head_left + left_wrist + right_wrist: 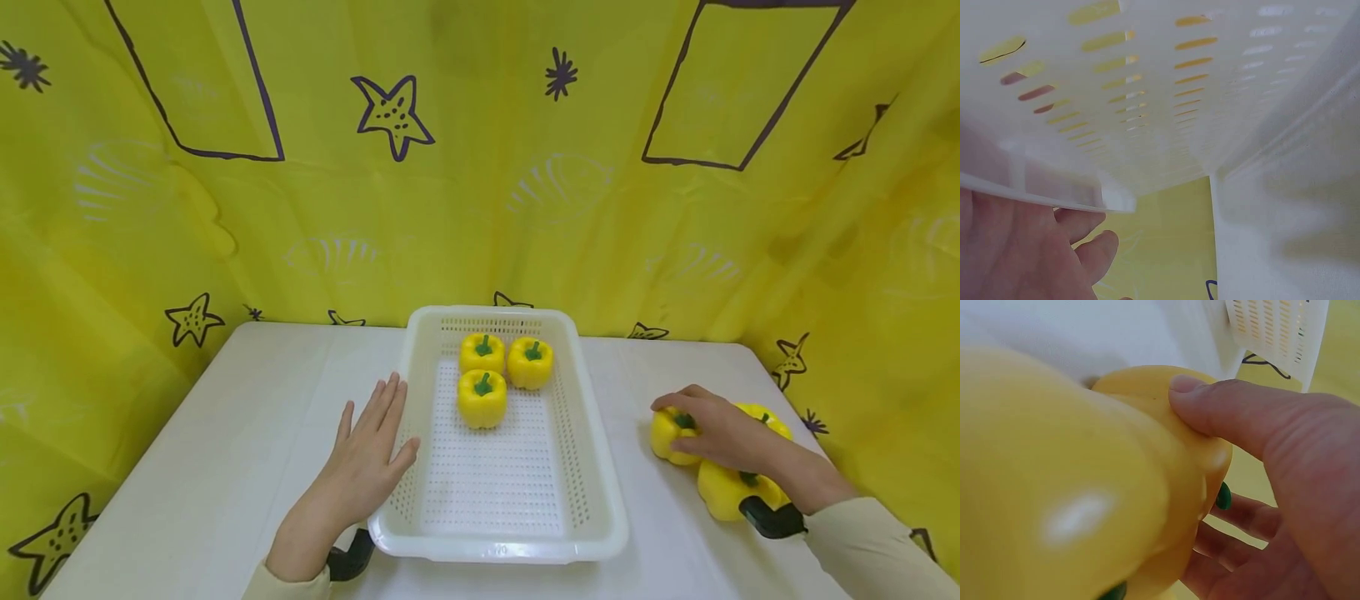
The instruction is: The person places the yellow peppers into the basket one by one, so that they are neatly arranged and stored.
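Right hand (718, 429) holds a yellow pepper (663, 435) between thumb and fingers on the white surface (225, 433), beside other peppers (722, 493); to their left, a white basket (498, 550) contains three peppers (482, 407); left hand (363, 475), fingers extended, touches the basket's left side.

The right hand (1310, 475) grips a yellow pepper (1189, 469) between thumb and fingers, and its green stem (1223, 496) shows beside them. A nearer pepper (1054, 444) fills the left side. Behind, a white basket (1305, 353) stands before a yellow curtain (1344, 356).
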A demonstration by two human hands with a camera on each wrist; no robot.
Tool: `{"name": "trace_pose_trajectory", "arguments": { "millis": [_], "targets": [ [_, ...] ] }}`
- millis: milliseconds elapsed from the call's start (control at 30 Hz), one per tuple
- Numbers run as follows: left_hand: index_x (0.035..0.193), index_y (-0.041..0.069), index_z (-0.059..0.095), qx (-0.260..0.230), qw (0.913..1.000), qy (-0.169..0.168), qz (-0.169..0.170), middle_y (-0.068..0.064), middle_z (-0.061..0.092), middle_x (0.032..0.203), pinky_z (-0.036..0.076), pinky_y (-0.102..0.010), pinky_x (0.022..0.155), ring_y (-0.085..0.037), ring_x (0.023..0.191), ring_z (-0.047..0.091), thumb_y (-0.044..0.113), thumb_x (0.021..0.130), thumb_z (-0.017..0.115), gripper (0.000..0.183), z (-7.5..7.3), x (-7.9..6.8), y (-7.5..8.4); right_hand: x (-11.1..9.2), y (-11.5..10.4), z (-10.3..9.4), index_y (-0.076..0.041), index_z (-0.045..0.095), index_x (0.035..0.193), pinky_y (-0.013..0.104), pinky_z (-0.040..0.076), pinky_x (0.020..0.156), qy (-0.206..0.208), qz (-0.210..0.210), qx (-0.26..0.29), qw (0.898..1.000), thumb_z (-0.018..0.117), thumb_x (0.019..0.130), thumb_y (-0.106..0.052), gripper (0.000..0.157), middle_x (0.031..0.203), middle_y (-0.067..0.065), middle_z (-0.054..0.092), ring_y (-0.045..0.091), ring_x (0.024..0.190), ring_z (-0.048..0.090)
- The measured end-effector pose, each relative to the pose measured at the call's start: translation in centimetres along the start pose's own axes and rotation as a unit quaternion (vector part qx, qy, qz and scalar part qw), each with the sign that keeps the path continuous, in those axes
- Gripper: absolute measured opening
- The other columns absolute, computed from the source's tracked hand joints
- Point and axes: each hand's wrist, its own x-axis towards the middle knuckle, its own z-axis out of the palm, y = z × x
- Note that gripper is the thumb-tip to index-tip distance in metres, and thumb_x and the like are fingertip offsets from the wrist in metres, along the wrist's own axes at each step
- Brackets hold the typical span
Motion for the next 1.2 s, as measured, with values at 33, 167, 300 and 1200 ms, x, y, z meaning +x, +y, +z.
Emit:
{"name": "trace_pose_trajectory", "arguments": {
  "millis": [33,167,300,1200],
  "targets": [
    [0.159,0.007,0.012,0.000,1.0000,0.001,0.000,-0.009,0.007,0.168,-0.004,-0.065,0.119,-0.032,0.155,0.008,0.035,0.101,0.049,0.074,0.0,0.0,0.0,0.0,0.0,0.0,-0.010,0.061,0.130,0.043,0.053,0.085,0.001,-0.002,0.001,1.000,0.076,0.086,-0.022,0.048,0.122,0.014,0.058,0.020,0.100,0.057],
    [0.159,0.007,0.012,0.000,1.0000,0.003,0.000,-0.009,0.007,0.168,-0.004,-0.065,0.119,-0.031,0.156,0.008,0.034,0.101,0.049,0.074,0.0,0.0,0.0,0.1,0.1,0.1,-0.012,0.063,0.128,0.045,0.053,0.087,0.002,-0.006,0.001,1.000,0.076,0.086,-0.023,0.046,0.123,0.014,0.058,0.021,0.101,0.058],
    [0.159,0.007,0.012,0.001,1.0000,0.005,0.000,-0.009,0.008,0.168,-0.004,-0.065,0.119,-0.031,0.155,0.008,0.033,0.101,0.050,0.074,0.0,0.0,0.0,0.1,0.0,0.1,-0.013,0.063,0.127,0.047,0.053,0.088,-0.001,-0.004,0.005,1.000,0.076,0.085,-0.023,0.045,0.125,0.015,0.057,0.022,0.102,0.058],
    [0.159,0.006,0.012,0.005,1.0000,0.006,0.003,-0.008,0.007,0.168,-0.004,-0.066,0.119,-0.033,0.155,0.009,0.033,0.101,0.050,0.074,0.1,0.1,-0.1,0.1,-0.9,-1.0,-0.014,0.064,0.124,0.046,0.055,0.085,0.045,-0.039,-0.014,0.998,0.077,0.084,-0.016,0.042,0.125,0.018,0.057,0.026,0.104,0.061]
  ]
}}
